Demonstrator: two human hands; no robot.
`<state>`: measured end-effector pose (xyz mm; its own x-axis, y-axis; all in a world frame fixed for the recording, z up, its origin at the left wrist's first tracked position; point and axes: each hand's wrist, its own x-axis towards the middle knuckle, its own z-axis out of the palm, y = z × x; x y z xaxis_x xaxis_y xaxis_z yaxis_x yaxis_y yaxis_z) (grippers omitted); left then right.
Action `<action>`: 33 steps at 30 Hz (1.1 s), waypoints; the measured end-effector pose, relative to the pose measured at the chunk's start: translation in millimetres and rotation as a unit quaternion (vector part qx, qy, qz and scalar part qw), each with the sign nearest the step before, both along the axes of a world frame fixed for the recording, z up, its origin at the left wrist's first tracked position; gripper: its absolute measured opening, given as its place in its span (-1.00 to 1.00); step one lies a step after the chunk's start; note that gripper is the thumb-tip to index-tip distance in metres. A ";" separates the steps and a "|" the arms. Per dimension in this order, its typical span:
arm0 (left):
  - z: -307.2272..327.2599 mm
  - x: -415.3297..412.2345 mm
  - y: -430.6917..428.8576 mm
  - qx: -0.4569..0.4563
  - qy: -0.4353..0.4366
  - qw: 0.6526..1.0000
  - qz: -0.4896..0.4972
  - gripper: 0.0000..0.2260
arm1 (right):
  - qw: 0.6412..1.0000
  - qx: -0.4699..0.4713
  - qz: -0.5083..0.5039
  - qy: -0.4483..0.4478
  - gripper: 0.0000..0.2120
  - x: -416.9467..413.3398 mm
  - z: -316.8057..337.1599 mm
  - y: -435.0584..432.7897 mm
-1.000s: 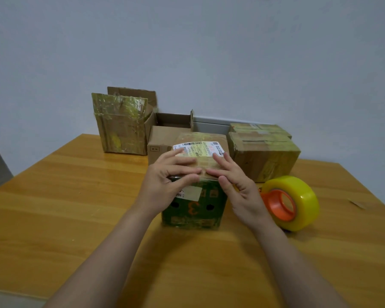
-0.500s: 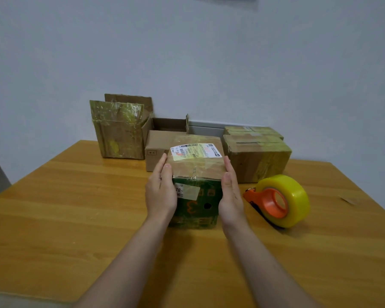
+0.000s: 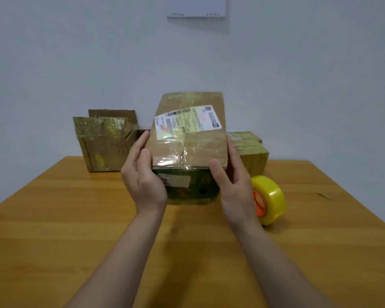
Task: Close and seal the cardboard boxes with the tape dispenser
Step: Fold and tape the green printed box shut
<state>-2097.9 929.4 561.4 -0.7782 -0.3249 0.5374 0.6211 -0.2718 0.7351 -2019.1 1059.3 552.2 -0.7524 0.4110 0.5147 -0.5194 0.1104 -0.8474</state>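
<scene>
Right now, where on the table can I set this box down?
For the box: bare table on the left, in front of the open box, and along the near edge. Crowded: taped boxes at the back, tape dispenser by your right hand.

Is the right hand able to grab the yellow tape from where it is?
Probably yes, once it lets go. The right hand holds one side of the box, and the left hand holds the other. The tape dispenser lies on the table just beside the right hand, with nothing between them.
</scene>
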 end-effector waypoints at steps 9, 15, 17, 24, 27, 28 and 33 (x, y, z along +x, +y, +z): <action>62.0 12.7 101.7 -0.138 0.033 0.951 -0.274 -0.79 | 0.987 0.073 -0.142 0.026 -0.06 35.9 77.8 108.6; 62.4 -9.3 182.8 -0.349 0.041 0.882 -0.314 -0.74 | 0.969 0.053 -0.239 -0.017 -0.11 45.3 54.4 196.9; 54.9 -12.9 204.5 -0.404 0.043 0.852 -0.331 -0.67 | 0.965 0.037 -0.255 -0.040 -0.13 42.7 38.8 221.1; 18.5 -36.7 258.4 -0.544 0.027 0.781 -0.307 -0.65 | 0.955 -0.056 -0.270 -0.108 -0.22 22.0 -32.0 274.9; 0.9 -54.7 264.2 -0.619 0.024 0.730 -0.288 -0.64 | 0.951 -0.067 -0.272 -0.130 -0.30 12.4 -59.8 289.3; -1.6 -60.9 262.8 -0.620 0.010 0.725 -0.299 -0.64 | 0.950 -0.073 -0.273 -0.132 -0.33 8.5 -65.1 292.8; -13.4 -78.7 251.0 -0.602 0.046 0.774 -0.193 -0.67 | 0.955 -0.066 -0.259 -0.128 -0.35 -14.8 -73.6 304.2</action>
